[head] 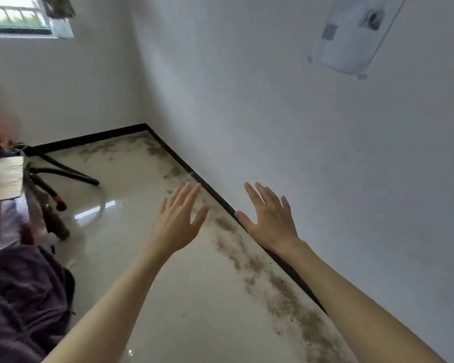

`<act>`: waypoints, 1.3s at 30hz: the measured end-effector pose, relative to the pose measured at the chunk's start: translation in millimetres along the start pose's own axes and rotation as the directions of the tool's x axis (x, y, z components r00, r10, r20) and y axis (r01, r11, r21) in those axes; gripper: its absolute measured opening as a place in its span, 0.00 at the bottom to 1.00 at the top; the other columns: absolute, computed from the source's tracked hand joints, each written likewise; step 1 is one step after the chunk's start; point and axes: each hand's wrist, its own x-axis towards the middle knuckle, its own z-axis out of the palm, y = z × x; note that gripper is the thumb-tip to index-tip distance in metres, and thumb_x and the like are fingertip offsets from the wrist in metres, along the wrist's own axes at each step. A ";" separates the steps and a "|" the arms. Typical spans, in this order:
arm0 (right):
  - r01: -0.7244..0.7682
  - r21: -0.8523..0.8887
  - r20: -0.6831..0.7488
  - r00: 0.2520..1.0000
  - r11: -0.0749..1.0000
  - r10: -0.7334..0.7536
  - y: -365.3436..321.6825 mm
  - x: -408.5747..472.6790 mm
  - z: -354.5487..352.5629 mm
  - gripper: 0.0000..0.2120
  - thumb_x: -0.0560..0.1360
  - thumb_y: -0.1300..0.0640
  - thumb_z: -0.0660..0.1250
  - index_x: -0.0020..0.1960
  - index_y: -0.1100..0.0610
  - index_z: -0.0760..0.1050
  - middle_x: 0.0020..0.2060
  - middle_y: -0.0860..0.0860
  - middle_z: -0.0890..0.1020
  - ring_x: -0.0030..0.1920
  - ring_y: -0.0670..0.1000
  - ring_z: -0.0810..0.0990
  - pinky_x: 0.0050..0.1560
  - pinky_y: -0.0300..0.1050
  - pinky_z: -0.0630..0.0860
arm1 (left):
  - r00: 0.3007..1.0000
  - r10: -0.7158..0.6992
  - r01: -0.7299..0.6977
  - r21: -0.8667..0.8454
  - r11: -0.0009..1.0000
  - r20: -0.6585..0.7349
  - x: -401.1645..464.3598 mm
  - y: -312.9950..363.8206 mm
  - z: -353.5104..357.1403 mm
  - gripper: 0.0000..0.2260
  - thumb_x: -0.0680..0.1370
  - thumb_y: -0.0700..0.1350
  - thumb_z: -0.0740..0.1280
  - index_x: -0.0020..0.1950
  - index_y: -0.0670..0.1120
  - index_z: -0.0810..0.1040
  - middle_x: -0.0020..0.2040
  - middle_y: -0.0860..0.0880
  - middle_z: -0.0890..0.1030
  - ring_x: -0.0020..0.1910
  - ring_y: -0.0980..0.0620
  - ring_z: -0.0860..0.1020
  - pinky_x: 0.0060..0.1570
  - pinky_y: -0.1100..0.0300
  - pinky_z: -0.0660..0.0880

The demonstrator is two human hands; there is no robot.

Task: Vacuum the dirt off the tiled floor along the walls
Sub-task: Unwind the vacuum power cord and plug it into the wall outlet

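Observation:
Brown dirt (249,263) lies in a long band on the glossy tiled floor (147,258), following the black skirting (215,195) of the right wall and spreading into the far corner. My left hand (180,218) is stretched out over the floor with straight, spread fingers and holds nothing. My right hand (269,218) hovers in front of the skirting, also flat and empty. A black vacuum hose (63,171) and a tube with an orange ring (55,197) lie on the floor at the left, apart from both hands.
White walls meet at the far corner (144,124). A window (19,19) sits high at the left. A paper sheet (351,35) is stuck on the right wall. Another person in purple cloth (21,297) crouches at the left beside a cardboard piece (3,176).

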 end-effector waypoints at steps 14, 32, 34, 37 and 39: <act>0.335 0.105 0.016 0.941 0.937 -0.338 -157.7 270.4 75.9 0.33 0.80 0.38 0.56 0.80 0.47 0.49 0.79 0.51 0.55 0.78 0.51 0.52 0.76 0.58 0.46 | 0.928 -0.323 0.333 0.024 0.943 -0.186 117.6 -209.1 -75.5 0.27 0.81 0.56 0.55 0.77 0.49 0.56 0.78 0.47 0.55 0.77 0.47 0.51 0.74 0.47 0.51; 0.570 0.153 0.093 0.805 0.807 -0.586 -304.7 654.4 137.7 0.34 0.79 0.38 0.57 0.80 0.46 0.49 0.79 0.50 0.55 0.78 0.51 0.51 0.77 0.58 0.46 | 0.756 -0.588 0.608 -0.024 0.794 -0.287 376.1 -430.3 -137.8 0.26 0.81 0.53 0.57 0.78 0.50 0.55 0.78 0.49 0.53 0.77 0.50 0.50 0.74 0.48 0.49; 0.594 0.152 0.111 0.784 0.790 -0.611 -326.7 688.0 151.5 0.33 0.79 0.38 0.57 0.80 0.46 0.49 0.79 0.50 0.55 0.78 0.51 0.51 0.76 0.58 0.46 | 0.734 -0.615 0.638 -0.017 0.770 -0.288 394.5 -460.4 -142.6 0.26 0.81 0.53 0.57 0.78 0.50 0.55 0.78 0.48 0.53 0.77 0.50 0.50 0.74 0.49 0.49; 0.619 0.154 0.136 0.759 0.770 -0.637 -360.0 739.8 175.0 0.33 0.80 0.39 0.57 0.80 0.46 0.49 0.79 0.50 0.55 0.79 0.51 0.51 0.77 0.58 0.46 | 0.708 -0.649 0.668 -0.034 0.743 -0.279 424.4 -511.5 -145.1 0.26 0.81 0.53 0.57 0.78 0.50 0.55 0.78 0.48 0.53 0.77 0.50 0.50 0.74 0.49 0.50; 0.633 0.145 0.143 0.747 0.760 -0.649 -385.6 776.6 191.7 0.33 0.80 0.39 0.57 0.80 0.46 0.49 0.79 0.50 0.55 0.79 0.51 0.51 0.77 0.58 0.46 | 0.696 -0.661 0.679 -0.046 0.733 -0.281 445.9 -550.5 -147.1 0.26 0.81 0.53 0.57 0.77 0.50 0.55 0.78 0.48 0.54 0.77 0.49 0.50 0.74 0.47 0.51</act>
